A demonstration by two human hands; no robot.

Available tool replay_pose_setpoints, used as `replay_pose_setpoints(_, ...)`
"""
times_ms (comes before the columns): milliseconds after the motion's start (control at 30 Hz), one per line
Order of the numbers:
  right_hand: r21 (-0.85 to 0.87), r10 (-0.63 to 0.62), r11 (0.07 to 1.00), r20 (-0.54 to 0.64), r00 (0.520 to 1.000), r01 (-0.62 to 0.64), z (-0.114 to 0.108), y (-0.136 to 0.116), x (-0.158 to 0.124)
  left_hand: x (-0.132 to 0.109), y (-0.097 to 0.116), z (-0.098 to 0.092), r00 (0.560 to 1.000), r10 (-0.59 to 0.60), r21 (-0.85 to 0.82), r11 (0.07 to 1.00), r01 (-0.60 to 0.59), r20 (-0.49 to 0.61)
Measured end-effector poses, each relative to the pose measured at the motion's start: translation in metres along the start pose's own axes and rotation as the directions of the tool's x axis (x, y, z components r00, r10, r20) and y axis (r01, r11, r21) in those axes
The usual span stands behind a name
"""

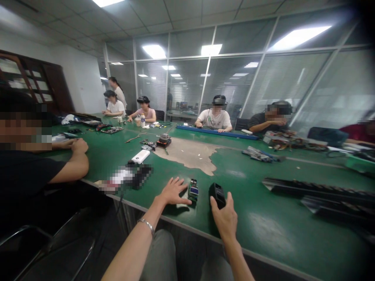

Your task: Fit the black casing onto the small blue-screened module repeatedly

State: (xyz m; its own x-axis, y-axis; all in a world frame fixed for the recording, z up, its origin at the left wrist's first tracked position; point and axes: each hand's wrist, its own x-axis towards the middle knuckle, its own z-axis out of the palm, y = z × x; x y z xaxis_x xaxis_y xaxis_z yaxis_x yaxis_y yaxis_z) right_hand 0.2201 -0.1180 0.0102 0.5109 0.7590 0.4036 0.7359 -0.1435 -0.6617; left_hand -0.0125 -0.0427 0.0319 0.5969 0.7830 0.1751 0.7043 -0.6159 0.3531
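Note:
My left hand [173, 192], fingers spread, is at the left of a small electronic device [193, 190] with its circuit board bare. The thumb comes close to the device's lower end; whether it touches I cannot tell. To the right, a black plastic casing [218, 192] stands between the thumb and fingers of my right hand [225, 214]. That thumb lies along the casing's near left edge, and the fingers are on its right side, partly hidden. Both things are near the front edge of the green table [246, 234].
A brown worn patch [187, 154] marks the tabletop ahead. A white power bank [141, 157] lies to the left, tools [258, 154] and dark metal strips [319, 191] to the right. A person's arm [73, 162] rests at the left; several people sit across, one behind a blue bar [216, 132].

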Motion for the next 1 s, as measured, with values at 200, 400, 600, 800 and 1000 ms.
replay_pose_setpoints(200, 0.22, 0.04, 0.975, 0.005, 0.999, -0.041, -0.012, -0.029, 0.009, 0.002, -0.004, 0.0, 0.997, -0.069, -0.144, 0.988, 0.063, -0.034)
replay_pose_setpoints(400, 0.193, -0.144, 0.972, 0.038, 0.989, 0.135, -0.002, -0.076, 0.007, 0.007, -0.01, 0.015, 0.982, -0.128, -0.113, 0.987, 0.113, -0.137)
replay_pose_setpoints(600, 0.019, -0.24, 0.971, 0.088, 0.967, 0.239, 0.021, -0.084, -0.011, 0.009, -0.016, 0.021, 0.981, -0.096, -0.027, 0.995, 0.093, -0.166)
replay_pose_setpoints(800, -0.066, -0.282, 0.956, 0.069, 0.957, 0.286, 0.029, -0.085, -0.017, 0.008, -0.014, 0.018, 0.983, -0.079, -0.008, 0.997, 0.079, -0.168)
replay_pose_setpoints(1000, -0.094, -0.298, 0.947, 0.104, 0.949, 0.308, 0.036, -0.081, -0.017, 0.005, -0.011, 0.016, 0.985, -0.053, 0.024, 0.998, 0.057, -0.166)
